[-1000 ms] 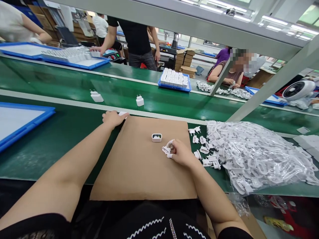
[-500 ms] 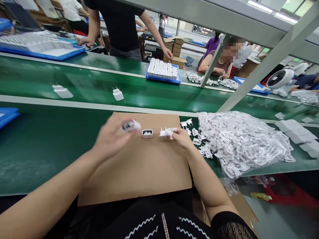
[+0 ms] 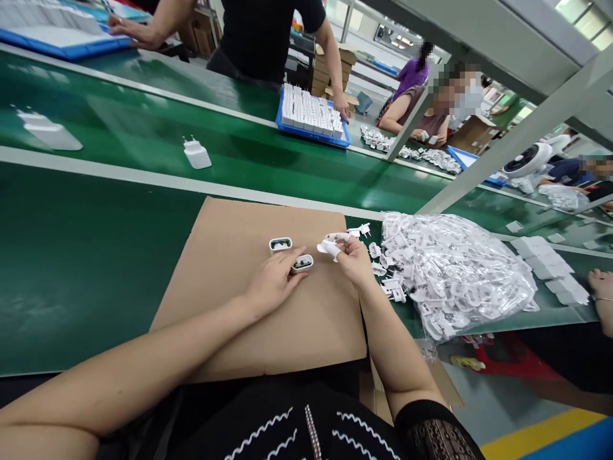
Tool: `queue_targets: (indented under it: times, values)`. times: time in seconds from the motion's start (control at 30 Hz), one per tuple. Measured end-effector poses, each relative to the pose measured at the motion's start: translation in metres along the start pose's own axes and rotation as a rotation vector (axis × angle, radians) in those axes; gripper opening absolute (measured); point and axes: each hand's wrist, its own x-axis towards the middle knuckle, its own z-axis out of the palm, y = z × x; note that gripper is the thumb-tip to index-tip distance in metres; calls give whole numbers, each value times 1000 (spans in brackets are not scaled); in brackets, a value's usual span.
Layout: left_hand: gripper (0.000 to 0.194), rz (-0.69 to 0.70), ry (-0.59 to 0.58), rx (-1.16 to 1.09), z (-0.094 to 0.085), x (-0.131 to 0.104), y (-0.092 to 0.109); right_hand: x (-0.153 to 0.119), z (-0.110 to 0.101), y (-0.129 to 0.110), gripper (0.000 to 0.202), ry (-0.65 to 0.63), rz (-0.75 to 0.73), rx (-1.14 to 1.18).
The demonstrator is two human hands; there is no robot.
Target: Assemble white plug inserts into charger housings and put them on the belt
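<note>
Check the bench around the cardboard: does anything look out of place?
Mildly: loose white plug pieces lie jumbled between the cardboard and the clear plastic bag, pointing different ways, perhaps spilled from it. No damage is visible.

Housing 1 (image 3: pixel 280 245): white, oval-mouthed, open end up, circuit parts visible inside; on the cardboard (image 3: pixel 215 255), closer to far edge than near. Housing 2 (image 3: pixel 302 262): same form, mouth up, just beside, toward right edge. Plug cap (image 3: pixel 327 248): white, partly hidden, over cardboard near right edge.
</note>
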Motion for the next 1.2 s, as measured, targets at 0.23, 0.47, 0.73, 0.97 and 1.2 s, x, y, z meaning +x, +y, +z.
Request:
queue_targets:
  times: [0.23,0.47,0.73,0.97,1.2]
  values:
    - [31,-66,-45,-139,-7,10,-10,-6,12,-2,44,-108,55,91]
    - [75,-139,35,-145,-8,7,1,-6,13,2,54,-165,-42,19]
    - [34,-205,84,-144,-4,11,7,-6,11,-5,45,-168,-38,39]
    - [92,-198,-12,-411,-1,10,2,-9,11,-3,44,-135,-60,-58]
    - [56,-120,-155,-476,-8,12,-2,-13,7,-8,20,-126,-272,-325]
